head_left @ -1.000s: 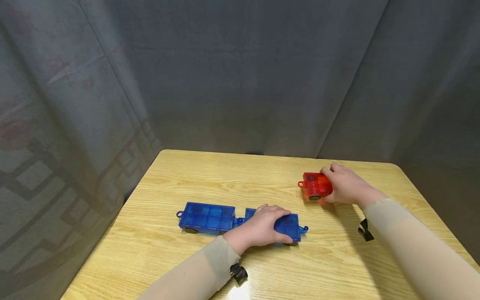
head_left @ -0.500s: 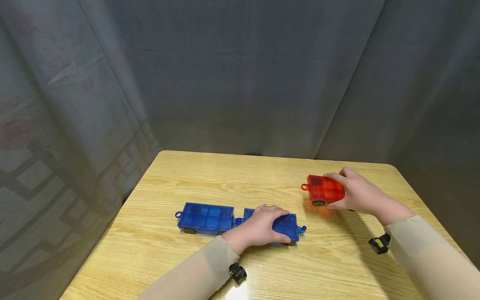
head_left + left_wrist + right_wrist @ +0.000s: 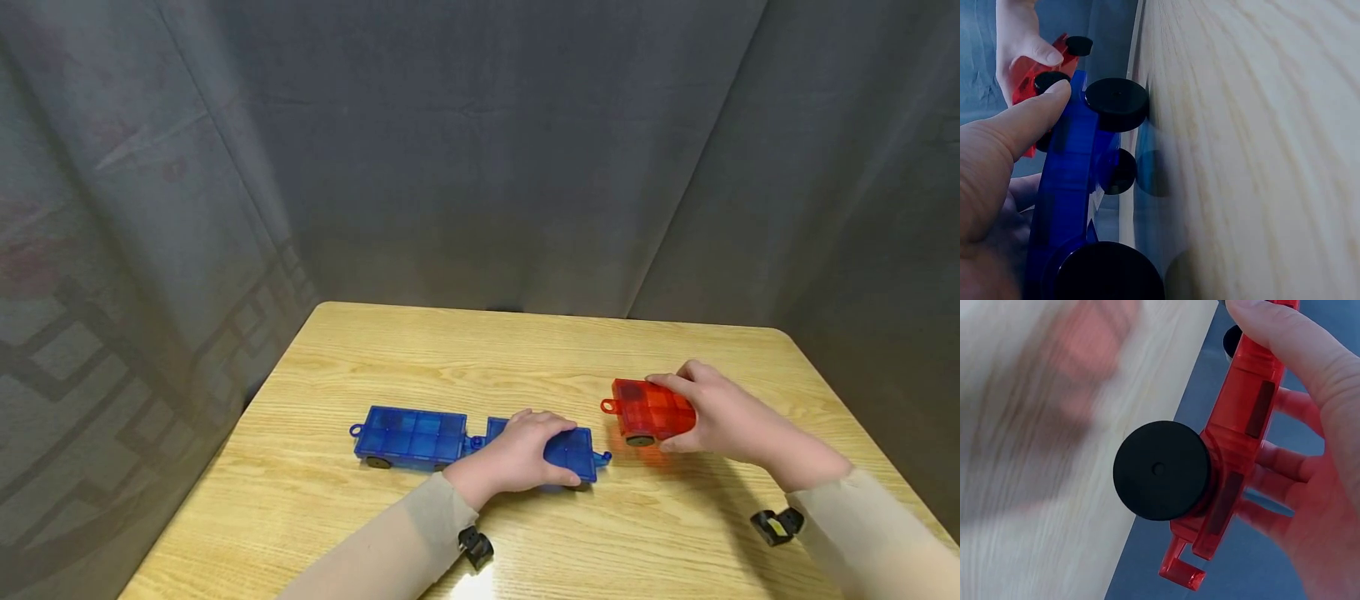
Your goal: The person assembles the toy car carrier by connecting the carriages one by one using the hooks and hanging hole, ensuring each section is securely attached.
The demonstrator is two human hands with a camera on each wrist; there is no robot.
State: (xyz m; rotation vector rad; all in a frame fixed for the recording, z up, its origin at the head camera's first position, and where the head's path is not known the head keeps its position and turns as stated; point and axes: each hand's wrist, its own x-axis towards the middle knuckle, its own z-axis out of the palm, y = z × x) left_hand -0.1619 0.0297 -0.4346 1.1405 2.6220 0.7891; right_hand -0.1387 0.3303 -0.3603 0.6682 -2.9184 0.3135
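My left hand (image 3: 519,454) grips a translucent blue toy train car (image 3: 573,450) from above, thumb along its near side; its wheels rest on the table. A second blue train car (image 3: 412,435) is joined to its left end, with a ring (image 3: 356,430) at the far left. At the held car's right end sticks out a small hook (image 3: 603,459). Up and to the right, my right hand (image 3: 723,421) holds a red translucent train car (image 3: 652,410) by its sides, raised over the table. Its ring (image 3: 610,406) points left; the right wrist view shows a black wheel (image 3: 1161,470) and a hook (image 3: 1180,570).
The wooden table (image 3: 450,350) has rounded far corners, and grey curtains (image 3: 480,167) hang behind and beside it. Each sleeve carries a black wrist mount, one near the left wrist (image 3: 476,547) and one near the right (image 3: 777,527).
My right hand has lifted the red car and brought it nearer and slightly right, so it now sits closer to the blue car's hook. The left hand and blue cars stay nearly still.
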